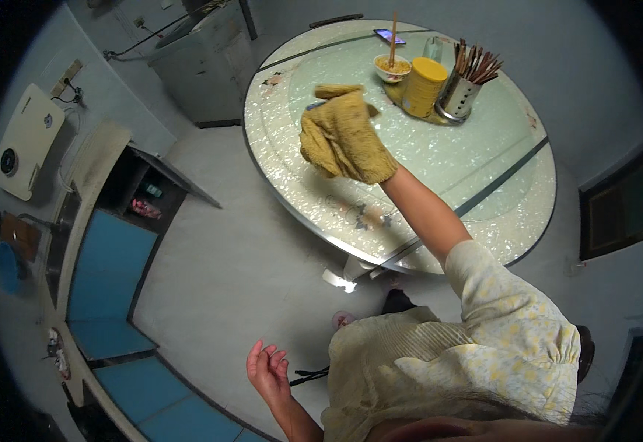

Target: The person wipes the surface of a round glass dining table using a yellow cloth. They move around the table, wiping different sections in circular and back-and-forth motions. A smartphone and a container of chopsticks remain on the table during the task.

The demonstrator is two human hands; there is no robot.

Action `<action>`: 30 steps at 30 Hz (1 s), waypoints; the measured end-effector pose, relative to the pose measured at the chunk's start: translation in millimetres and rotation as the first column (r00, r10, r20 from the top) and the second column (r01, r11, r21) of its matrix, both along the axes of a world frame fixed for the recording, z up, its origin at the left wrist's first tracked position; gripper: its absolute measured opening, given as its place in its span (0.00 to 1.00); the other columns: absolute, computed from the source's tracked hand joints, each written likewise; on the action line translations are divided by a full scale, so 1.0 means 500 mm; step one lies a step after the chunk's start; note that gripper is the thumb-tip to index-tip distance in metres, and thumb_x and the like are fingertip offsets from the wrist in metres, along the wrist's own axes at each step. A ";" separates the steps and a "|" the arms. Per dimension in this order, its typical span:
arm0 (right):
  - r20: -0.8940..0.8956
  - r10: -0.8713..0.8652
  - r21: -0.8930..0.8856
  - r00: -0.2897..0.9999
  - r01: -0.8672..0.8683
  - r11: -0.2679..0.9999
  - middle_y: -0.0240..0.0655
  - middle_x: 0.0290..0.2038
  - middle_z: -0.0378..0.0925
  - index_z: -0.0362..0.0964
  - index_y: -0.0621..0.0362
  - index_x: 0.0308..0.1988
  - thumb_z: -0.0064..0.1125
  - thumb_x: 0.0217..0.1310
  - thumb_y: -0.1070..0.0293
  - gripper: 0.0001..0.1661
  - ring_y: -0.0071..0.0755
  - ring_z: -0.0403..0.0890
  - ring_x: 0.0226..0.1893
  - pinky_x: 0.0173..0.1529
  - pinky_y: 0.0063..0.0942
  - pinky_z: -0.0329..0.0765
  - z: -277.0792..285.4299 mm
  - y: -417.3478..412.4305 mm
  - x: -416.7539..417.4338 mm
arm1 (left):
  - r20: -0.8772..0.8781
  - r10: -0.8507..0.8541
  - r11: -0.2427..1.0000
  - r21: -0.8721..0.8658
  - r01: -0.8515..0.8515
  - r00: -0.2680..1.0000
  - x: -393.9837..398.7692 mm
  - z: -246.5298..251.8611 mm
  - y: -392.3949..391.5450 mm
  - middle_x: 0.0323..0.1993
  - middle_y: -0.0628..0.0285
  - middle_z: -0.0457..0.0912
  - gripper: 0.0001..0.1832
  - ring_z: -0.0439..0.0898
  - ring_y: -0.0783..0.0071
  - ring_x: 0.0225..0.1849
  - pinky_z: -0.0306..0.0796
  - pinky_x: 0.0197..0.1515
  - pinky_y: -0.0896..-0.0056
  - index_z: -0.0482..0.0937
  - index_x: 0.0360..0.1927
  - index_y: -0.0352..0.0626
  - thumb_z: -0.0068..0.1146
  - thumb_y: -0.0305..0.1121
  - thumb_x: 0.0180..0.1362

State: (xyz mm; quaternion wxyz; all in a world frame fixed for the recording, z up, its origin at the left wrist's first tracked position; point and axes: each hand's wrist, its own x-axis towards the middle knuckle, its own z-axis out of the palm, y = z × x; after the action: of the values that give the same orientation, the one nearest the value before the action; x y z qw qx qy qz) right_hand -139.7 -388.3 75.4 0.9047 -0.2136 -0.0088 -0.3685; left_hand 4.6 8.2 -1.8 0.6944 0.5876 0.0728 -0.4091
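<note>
A yellow-brown cloth (343,135) is draped over my right hand (379,160), which reaches over the left half of a round, shiny-topped table (310,193). The cloth hides the fingers, so how they are closed on it cannot be told. Low in the view, my left hand (269,367) hangs above the floor with loosely curled fingers and holds nothing. Beyond the cloth, chopsticks stand in a floral bowl of food (392,69). To its right are a yellow canister (425,88) and a perforated metal holder (457,96) full of chopsticks.
A phone (389,37) and a clear glass (433,50) are near the table's far edge. Along the left runs a counter with blue cabinet doors (111,265); one cabinet door (177,174) stands ajar. A grey cabinet-like appliance (205,72) is behind at the upper left.
</note>
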 end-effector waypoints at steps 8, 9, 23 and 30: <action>-0.197 -0.978 -0.508 -0.070 -0.846 0.163 0.45 0.57 0.58 0.53 0.57 0.60 0.44 0.46 0.32 0.50 0.42 0.67 0.52 0.52 0.38 0.66 -0.280 0.050 0.065 | -0.026 -0.048 0.999 -0.026 0.047 0.998 0.011 -0.023 -0.014 0.30 0.58 0.77 0.14 0.76 0.72 0.23 0.69 0.22 0.81 0.70 0.47 0.38 0.47 0.30 0.57; -0.097 -0.988 -0.408 -0.118 -0.901 0.147 0.44 0.58 0.58 0.53 0.56 0.60 0.44 0.46 0.32 0.50 0.41 0.68 0.52 0.51 0.38 0.66 -0.305 0.075 0.075 | -0.010 -0.052 0.998 -0.034 0.052 0.999 0.017 -0.018 -0.009 0.30 0.58 0.77 0.15 0.76 0.72 0.23 0.68 0.22 0.81 0.70 0.48 0.38 0.48 0.30 0.57; -0.019 -0.994 -0.489 -0.108 -0.866 0.104 0.39 0.63 0.51 0.54 0.50 0.60 0.43 0.50 0.37 0.43 0.41 0.50 0.63 0.64 0.52 0.40 -0.330 0.113 0.138 | -0.009 -0.022 0.997 0.079 0.022 1.000 0.077 -0.038 0.032 0.33 0.60 0.76 0.16 0.76 0.72 0.27 0.68 0.26 0.78 0.68 0.50 0.40 0.46 0.29 0.57; -0.056 -0.998 -0.539 0.003 -0.842 0.028 0.40 0.62 0.53 0.52 0.51 0.60 0.46 0.48 0.38 0.44 0.42 0.52 0.63 0.65 0.48 0.43 -0.325 0.147 0.077 | 0.030 0.017 1.000 0.016 -0.017 0.999 0.140 -0.040 0.036 0.32 0.60 0.76 0.18 0.76 0.71 0.27 0.69 0.25 0.78 0.68 0.51 0.40 0.47 0.30 0.57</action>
State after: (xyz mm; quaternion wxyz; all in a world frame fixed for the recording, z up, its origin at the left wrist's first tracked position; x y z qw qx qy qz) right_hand -101.1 -314.6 -87.2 -0.0065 -0.9095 0.4057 -0.0908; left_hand 74.4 26.1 -21.6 0.6941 0.5984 0.0708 -0.3938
